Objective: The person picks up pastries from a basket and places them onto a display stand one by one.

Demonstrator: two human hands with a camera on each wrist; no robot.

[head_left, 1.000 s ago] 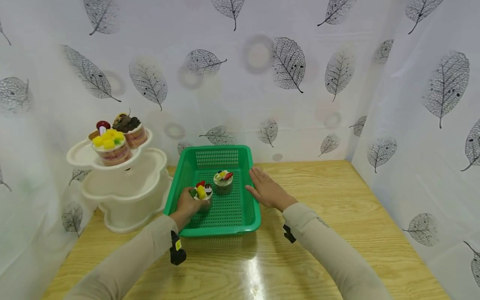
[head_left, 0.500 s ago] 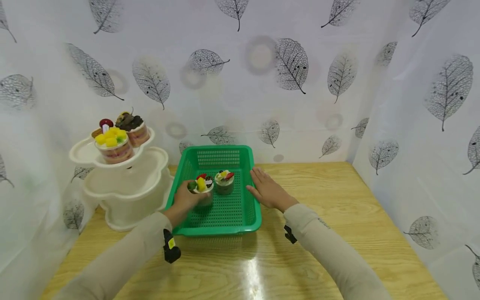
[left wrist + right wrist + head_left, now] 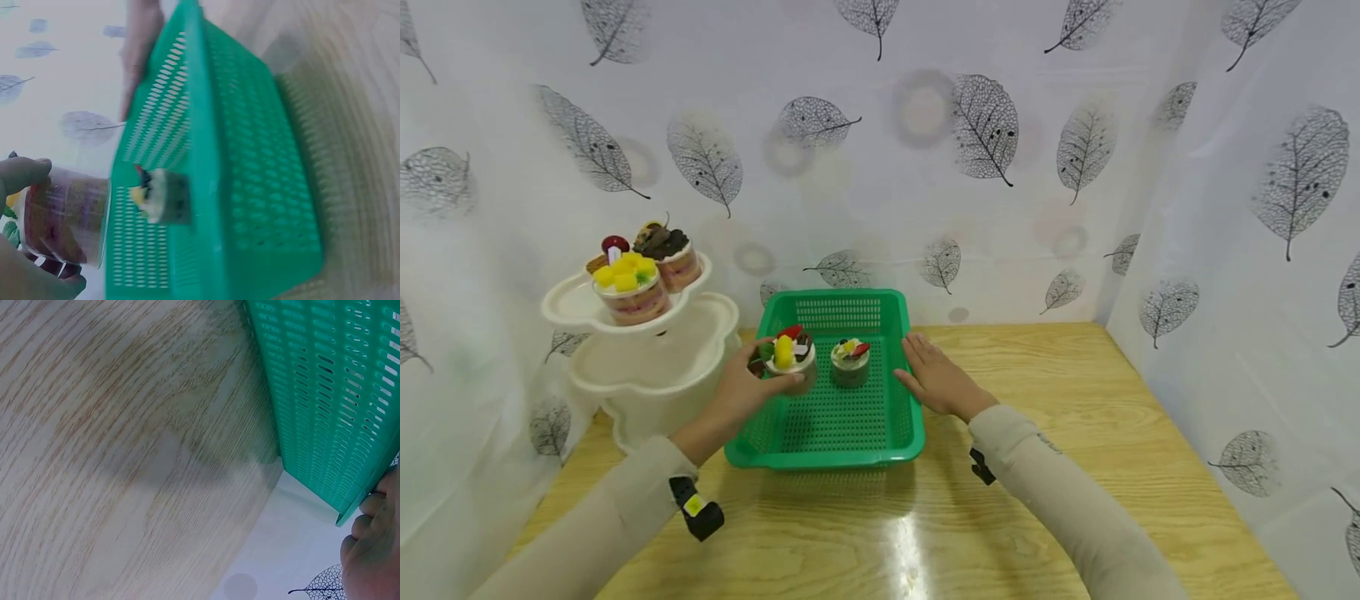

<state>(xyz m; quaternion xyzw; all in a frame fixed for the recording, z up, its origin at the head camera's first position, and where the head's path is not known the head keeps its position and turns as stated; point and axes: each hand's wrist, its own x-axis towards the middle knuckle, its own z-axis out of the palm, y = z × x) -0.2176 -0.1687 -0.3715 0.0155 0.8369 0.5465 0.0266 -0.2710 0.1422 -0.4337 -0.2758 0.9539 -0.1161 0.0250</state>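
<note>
My left hand (image 3: 737,396) grips a clear dessert cup (image 3: 793,360) topped with yellow fruit, a strawberry and a green leaf. It holds the cup above the left side of a green plastic basket (image 3: 827,460). Layers show through the cup's side (image 3: 69,219) in the left wrist view, with thumb and fingers around it. A second small cup (image 3: 850,371), with cream and red fruit on top, stands inside the basket. With fingers straight, my right hand (image 3: 942,385) rests against the basket's right rim.
Left of the basket stands a cream tiered stand (image 3: 640,362) with scalloped trays. Its top tray carries a cup with yellow cubes (image 3: 634,302), a cup with dark chocolate topping (image 3: 677,265) and a cherry-topped item (image 3: 615,245). Leaf-printed curtains surround the wooden table (image 3: 1037,483).
My left hand has raised the dessert cup from inside the basket and moved it left toward the stand. The right hand stays at the rim.
</note>
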